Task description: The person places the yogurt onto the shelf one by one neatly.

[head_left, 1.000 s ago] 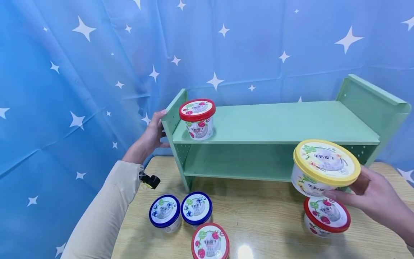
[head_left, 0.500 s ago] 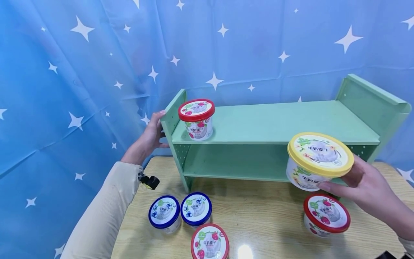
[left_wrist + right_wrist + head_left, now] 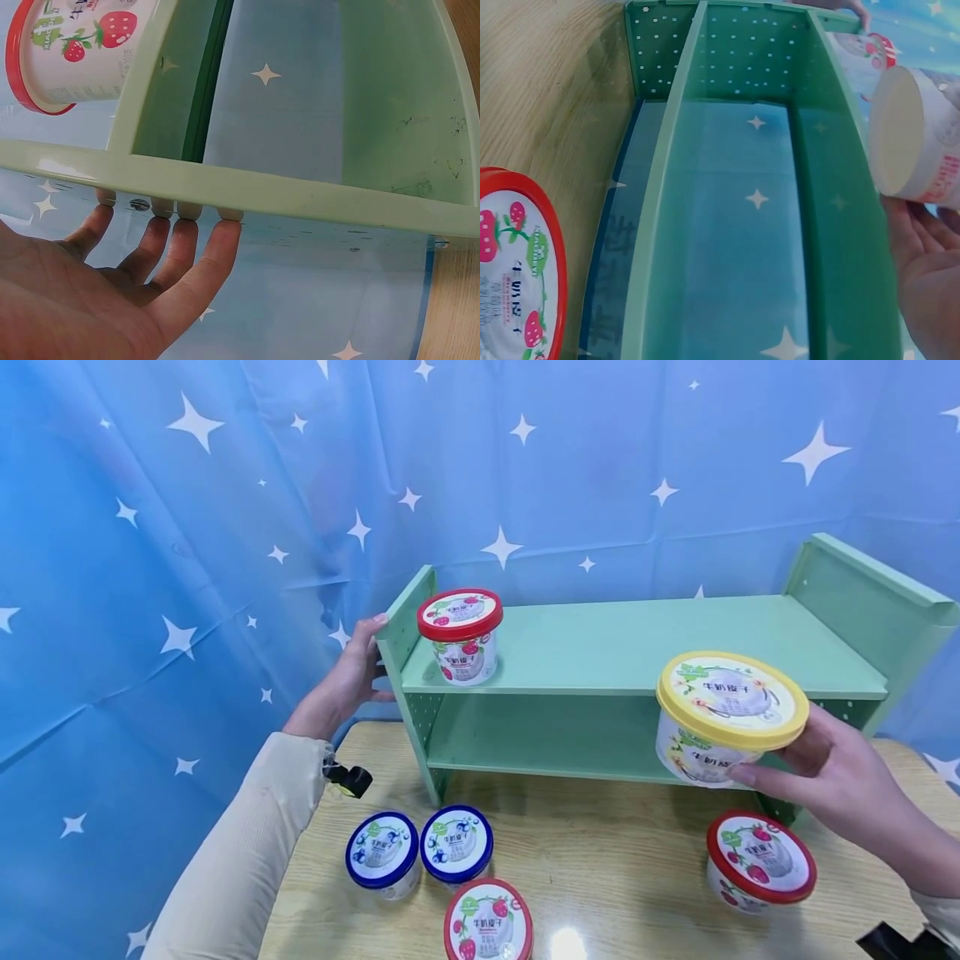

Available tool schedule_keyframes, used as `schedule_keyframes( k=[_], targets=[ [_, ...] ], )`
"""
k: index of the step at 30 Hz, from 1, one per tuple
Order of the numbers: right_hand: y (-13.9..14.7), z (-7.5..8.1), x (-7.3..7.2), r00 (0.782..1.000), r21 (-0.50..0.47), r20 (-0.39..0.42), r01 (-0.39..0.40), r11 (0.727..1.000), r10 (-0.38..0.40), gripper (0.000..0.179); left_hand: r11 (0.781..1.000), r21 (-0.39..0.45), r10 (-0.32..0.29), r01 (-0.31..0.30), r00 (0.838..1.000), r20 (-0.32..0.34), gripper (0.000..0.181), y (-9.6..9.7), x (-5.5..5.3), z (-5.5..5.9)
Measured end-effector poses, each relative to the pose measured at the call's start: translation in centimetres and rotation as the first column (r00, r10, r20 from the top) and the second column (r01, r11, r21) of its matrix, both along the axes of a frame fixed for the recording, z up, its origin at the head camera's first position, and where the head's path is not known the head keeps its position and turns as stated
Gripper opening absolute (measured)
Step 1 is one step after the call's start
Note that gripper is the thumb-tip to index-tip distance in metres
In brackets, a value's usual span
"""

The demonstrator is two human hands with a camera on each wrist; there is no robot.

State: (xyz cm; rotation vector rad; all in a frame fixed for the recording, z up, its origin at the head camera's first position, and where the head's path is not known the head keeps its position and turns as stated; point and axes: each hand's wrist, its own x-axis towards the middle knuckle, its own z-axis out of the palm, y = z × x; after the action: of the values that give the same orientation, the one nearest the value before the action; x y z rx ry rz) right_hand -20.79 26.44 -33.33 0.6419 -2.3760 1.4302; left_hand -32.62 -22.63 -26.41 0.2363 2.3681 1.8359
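Basically, green shelf (image 3: 600, 643) = landmark, standing on the desk (image 3: 585, 835). At its L end, the left hand (image 3: 347, 677) touches the outer face of the side panel (image 3: 403, 622); L wrist view shows fingertips pressed there, fingers a bit apart, so that grip isn't clamped on anything. Thumb posn hard to tell.

Fwd of the shelf's L part, on the desk: left blue-lidded tub (image 3: 382, 853), then right blue-lidded tub (image 3: 457, 845) just beside it. Upper red-lidded tub (image 3: 461, 635) sits upright on the shelf's top board, nr its L panel. Front red-lidded tub (image 3: 489, 920) is further fwd of the shelf, on the desk, cut off by the frame.

Yellow-lidded tub (image 3: 726, 718) is mid-air in front of the shelf's R part, slightly tilted; gap to the top board can't be judged. The right hand's (image 3: 836, 785) grip is clamped on its R side. Below, right red-lidded tub (image 3: 761, 862) rests on the desk, fwd of the shelf's R end.

Change vs 1 sec ago: yellow-lidded tub's a bit higher & further L along the shelf, no longer covering the right red-lidded tub; other tubs look same. Prob means the carry's still underway, w/ the left hand likely steadying the shelf.
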Motion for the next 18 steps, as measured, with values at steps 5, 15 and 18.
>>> schedule_keyframes(
  k=[5, 15, 18],
  targets=[
    [-0.3, 0.5, -0.4, 1.0, 0.004, -0.008, -0.008, 1.0, 0.008, 0.075, 1.0, 0.004, 0.0, 0.0, 1.0, -0.001, 0.078, 0.1, -0.1, -0.1],
    [-0.4, 1.6, -1.0, 1.0, 0.001, -0.006, -0.03, 1.0, 0.03, 0.07, 1.0, 0.005, 0.004, -0.004, 1.0, -0.001, 0.076, 0.0, -0.1, -0.2],
    [-0.2, 1.7, -1.1, 1.0, -0.001, -0.002, -0.027, 1.0, 0.027, 0.071, 1.0, 0.005, 0.004, -0.004, 1.0, -0.001, 0.076, 0.1, -0.1, -0.2]
  ],
)
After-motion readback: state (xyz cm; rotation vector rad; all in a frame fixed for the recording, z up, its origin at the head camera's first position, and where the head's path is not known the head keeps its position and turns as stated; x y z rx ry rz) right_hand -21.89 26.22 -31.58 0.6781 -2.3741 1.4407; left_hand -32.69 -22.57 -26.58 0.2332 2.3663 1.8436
